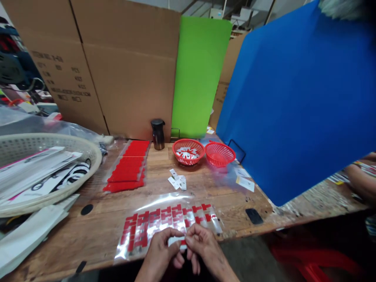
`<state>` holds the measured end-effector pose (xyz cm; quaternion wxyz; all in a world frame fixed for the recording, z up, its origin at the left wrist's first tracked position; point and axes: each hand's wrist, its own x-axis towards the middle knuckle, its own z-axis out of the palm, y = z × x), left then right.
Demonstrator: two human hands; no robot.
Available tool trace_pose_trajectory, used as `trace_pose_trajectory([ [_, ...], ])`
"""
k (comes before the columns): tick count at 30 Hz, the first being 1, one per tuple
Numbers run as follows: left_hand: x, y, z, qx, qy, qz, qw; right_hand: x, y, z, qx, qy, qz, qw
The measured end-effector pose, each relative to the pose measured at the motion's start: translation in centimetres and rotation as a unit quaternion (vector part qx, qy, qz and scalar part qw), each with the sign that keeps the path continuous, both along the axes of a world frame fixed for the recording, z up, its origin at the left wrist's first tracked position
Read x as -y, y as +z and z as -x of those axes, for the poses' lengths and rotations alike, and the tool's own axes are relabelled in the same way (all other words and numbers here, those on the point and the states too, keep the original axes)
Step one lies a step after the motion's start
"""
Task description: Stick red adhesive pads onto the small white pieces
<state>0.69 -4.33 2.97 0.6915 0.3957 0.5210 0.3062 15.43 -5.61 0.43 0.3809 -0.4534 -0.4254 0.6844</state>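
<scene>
Near the front edge of the table, my left hand is closed on a small white card with a red patch on it. My right hand pinches the card's right end, where the red patch shows; its fingertips partly cover it. Just beyond both hands lies a clear plastic sheet with rows of red T-shaped stickers; gaps show in the rows on its right side. Farther back is a small loose pile of white cards. To the left of that pile lie stacked red sticker sheets.
A red basket of white cards stands beside another red basket. A dark jug stands before cardboard. A large cream basket occupies the left. Green and blue panels rise behind; another person's arm shows at right.
</scene>
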Motion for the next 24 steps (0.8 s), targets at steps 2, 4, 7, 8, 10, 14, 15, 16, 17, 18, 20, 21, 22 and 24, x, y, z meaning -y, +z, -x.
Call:
trace_pose_trajectory([
  [2, -0.2, -0.8, -0.1, 0.013, -0.007, -0.010, 1.000, -0.3, -0.4, -0.2, 0.004, 0.009, 0.008, 1.000],
  [4, -0.4, -1.5, -0.2, 0.030, -0.012, -0.017, 0.999, -0.7, -0.8, -0.4, 0.017, 0.013, 0.015, 1.000],
  [7, -0.8, -1.8, -0.2, 0.025, 0.001, -0.016, 1.000, -1.2, -1.0, -0.7, 0.057, 0.013, 0.011, 0.998],
  [8, -1.0, -1.8, -0.1, 0.012, 0.018, -0.029, 0.999, -1.4, -0.9, -0.9, 0.072, 0.015, 0.009, 0.997],
  [10, -1.4, -1.5, 0.2, -0.045, 0.070, -0.085, 0.993, -1.7, -0.5, -1.2, 0.101, 0.019, 0.010, 0.995],
  [14, -2.4, -1.8, 1.1, -0.207, 0.161, -0.263, 0.928, -2.9, 0.4, -2.0, 0.140, 0.003, 0.012, 0.990],
  [15, -2.6, -2.3, 1.4, -0.239, 0.167, -0.307, 0.906, -3.5, 0.6, -2.2, 0.145, -0.006, 0.010, 0.989],
  [16, -2.7, -3.0, 1.6, -0.266, 0.164, -0.348, 0.884, -4.3, 0.8, -2.5, 0.147, -0.016, 0.005, 0.989],
  [17, -2.8, -3.8, 1.8, -0.293, 0.156, -0.386, 0.861, -5.2, 1.1, -2.9, 0.148, -0.023, 0.000, 0.989],
  [18, -2.8, -4.6, 1.9, -0.317, 0.140, -0.422, 0.837, -6.4, 1.4, -3.2, 0.148, -0.031, -0.008, 0.988],
  [20, -2.9, -6.2, 2.0, -0.377, 0.101, -0.482, 0.784, -9.3, 2.4, -4.1, 0.132, -0.039, -0.036, 0.990],
  [21, -2.9, -6.8, 2.0, -0.412, 0.078, -0.505, 0.754, -10.9, 3.0, -4.5, 0.127, -0.062, -0.067, 0.988],
  [22, -2.9, -7.2, 2.0, -0.443, 0.053, -0.526, 0.724, -12.7, 3.7, -4.9, 0.123, -0.086, -0.105, 0.983],
  [24, -2.9, -7.8, 1.6, -0.489, 0.016, -0.560, 0.669, -16.1, 5.1, -5.5, 0.122, -0.118, -0.143, 0.975],
])
